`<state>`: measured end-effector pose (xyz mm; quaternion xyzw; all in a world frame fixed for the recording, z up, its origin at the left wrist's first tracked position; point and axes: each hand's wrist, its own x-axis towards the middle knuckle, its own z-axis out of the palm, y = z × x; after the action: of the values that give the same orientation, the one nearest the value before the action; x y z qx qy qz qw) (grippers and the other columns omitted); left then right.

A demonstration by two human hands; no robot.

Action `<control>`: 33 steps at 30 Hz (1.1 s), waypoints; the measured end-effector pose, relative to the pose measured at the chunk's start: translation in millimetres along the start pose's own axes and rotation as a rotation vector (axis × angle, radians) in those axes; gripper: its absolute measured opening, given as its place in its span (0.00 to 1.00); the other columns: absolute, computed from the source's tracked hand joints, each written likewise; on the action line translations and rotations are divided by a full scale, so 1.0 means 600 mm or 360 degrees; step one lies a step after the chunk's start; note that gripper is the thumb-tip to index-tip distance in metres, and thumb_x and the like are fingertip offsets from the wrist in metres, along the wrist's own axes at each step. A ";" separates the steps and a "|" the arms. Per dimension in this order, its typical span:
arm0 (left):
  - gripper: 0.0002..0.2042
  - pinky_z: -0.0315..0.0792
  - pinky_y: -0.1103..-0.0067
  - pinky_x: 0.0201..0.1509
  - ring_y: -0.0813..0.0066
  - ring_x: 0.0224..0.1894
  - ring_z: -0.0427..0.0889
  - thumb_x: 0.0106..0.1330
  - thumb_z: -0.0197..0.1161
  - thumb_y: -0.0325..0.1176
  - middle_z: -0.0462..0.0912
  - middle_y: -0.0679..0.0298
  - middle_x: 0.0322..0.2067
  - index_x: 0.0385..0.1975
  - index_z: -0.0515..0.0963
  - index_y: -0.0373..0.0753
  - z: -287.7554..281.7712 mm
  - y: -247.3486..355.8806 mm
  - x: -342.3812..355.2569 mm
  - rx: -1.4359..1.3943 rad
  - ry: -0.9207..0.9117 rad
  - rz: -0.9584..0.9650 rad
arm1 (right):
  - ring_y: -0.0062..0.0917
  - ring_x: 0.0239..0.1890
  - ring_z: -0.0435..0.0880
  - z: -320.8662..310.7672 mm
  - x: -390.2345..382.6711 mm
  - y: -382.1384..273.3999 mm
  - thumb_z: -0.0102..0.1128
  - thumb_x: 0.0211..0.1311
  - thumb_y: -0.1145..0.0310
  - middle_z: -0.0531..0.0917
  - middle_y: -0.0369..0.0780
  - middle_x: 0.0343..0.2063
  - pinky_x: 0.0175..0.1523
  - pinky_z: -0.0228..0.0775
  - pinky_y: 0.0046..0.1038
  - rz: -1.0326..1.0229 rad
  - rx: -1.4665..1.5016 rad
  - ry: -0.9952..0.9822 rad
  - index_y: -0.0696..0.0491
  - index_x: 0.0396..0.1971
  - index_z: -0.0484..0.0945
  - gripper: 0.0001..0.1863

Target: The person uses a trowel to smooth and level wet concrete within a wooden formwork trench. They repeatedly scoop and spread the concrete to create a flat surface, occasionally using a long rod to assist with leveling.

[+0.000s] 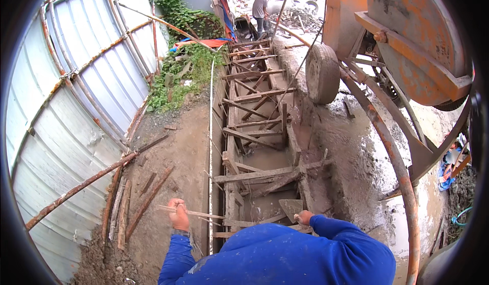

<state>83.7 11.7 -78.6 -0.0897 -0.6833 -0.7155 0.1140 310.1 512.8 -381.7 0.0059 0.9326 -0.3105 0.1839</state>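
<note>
Left hand point(178, 214) grips thin sticks point(202, 214) near left edge of trench point(218, 147); right hand point(304, 217) holds trowel-like blade point(290, 207).

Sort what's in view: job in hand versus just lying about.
Job in hand:
thin stick, in the left hand
flat trowel-like tool, in the right hand
likely the timber bracing

Apparently just lying about:
loose wood pieces, left side
orange sheet, further off

Construction site (concrete mixer point(415, 43), formwork point(260, 175)).
</note>
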 end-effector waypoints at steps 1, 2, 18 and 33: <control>0.06 0.64 0.82 0.26 0.85 0.22 0.68 0.66 0.50 0.22 0.70 0.71 0.22 0.36 0.73 0.40 0.004 0.002 -0.001 0.0007 -0.0023 0.0013 | 0.53 0.44 0.85 0.002 -0.003 0.001 0.43 0.71 0.49 0.87 0.53 0.37 0.50 0.76 0.48 0.0010 -0.0014 -0.0014 0.42 0.44 0.88 0.23; 0.06 0.64 0.83 0.26 0.85 0.22 0.68 0.66 0.50 0.22 0.70 0.71 0.22 0.36 0.73 0.40 0.007 0.004 -0.002 0.0013 -0.0045 0.0026 | 0.53 0.44 0.85 0.004 -0.006 0.001 0.47 0.69 0.53 0.87 0.53 0.37 0.51 0.77 0.48 0.0020 -0.0029 -0.0029 0.41 0.46 0.88 0.20; 0.05 0.66 0.84 0.30 0.87 0.26 0.71 0.68 0.54 0.24 0.74 0.72 0.26 0.36 0.78 0.36 -0.032 0.019 0.005 0.0101 -0.0397 0.0045 | 0.49 0.45 0.86 0.041 -0.022 -0.194 0.48 0.70 0.44 0.87 0.53 0.40 0.50 0.76 0.46 0.0064 -0.0069 -0.0239 0.49 0.40 0.88 0.27; 0.02 0.75 0.74 0.39 0.69 0.32 0.82 0.70 0.56 0.23 0.83 0.60 0.30 0.36 0.76 0.35 -0.035 0.006 0.012 0.0173 -0.0453 0.0366 | 0.52 0.47 0.85 0.073 -0.068 -0.240 0.41 0.74 0.44 0.87 0.54 0.41 0.51 0.76 0.48 0.0169 -0.0228 -0.0299 0.52 0.41 0.87 0.30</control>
<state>78.2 -9.7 -74.3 -0.2612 -0.7156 -0.6398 0.1018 345.0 375.2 -317.1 0.0130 0.9293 -0.2323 0.2867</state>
